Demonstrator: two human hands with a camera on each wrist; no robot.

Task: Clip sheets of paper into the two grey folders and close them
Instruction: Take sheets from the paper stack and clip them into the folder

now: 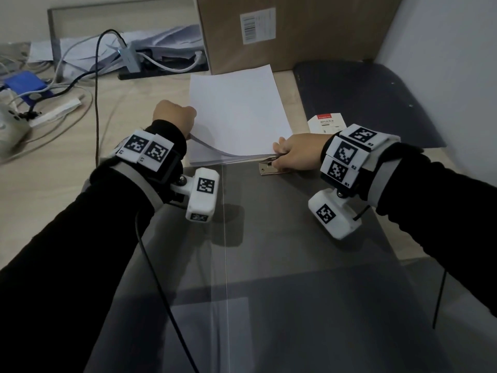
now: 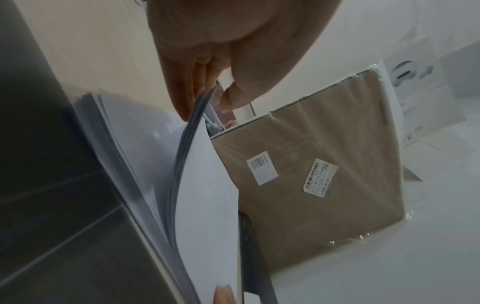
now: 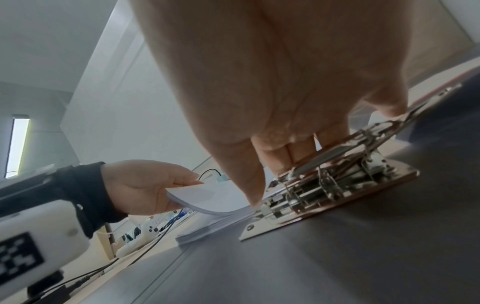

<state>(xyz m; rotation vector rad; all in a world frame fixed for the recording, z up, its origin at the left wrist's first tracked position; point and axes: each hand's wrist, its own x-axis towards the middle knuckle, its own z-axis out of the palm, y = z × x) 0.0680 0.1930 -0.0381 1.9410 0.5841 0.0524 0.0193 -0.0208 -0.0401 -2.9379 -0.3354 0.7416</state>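
Note:
An open grey folder (image 1: 269, 238) lies flat in front of me, its metal clip (image 1: 266, 169) at the far edge. Just beyond it sits a stack of white paper (image 1: 236, 111). My left hand (image 1: 185, 125) pinches the near left corner of a sheaf of top sheets (image 2: 197, 144) and lifts it off the stack. My right hand (image 1: 290, 154) curls over the clip (image 3: 337, 181), fingers on its lever and thumb at the paper's near right corner. A second grey folder (image 1: 371, 98) with a white label lies closed at the back right.
A large cardboard box (image 1: 282, 30) stands right behind the paper. Cables (image 1: 95, 109), a grey hub (image 1: 129, 59), a blue item (image 1: 24, 83) and a white controller (image 1: 10, 127) clutter the left of the wooden table (image 1: 67, 162). A white wall closes the right side.

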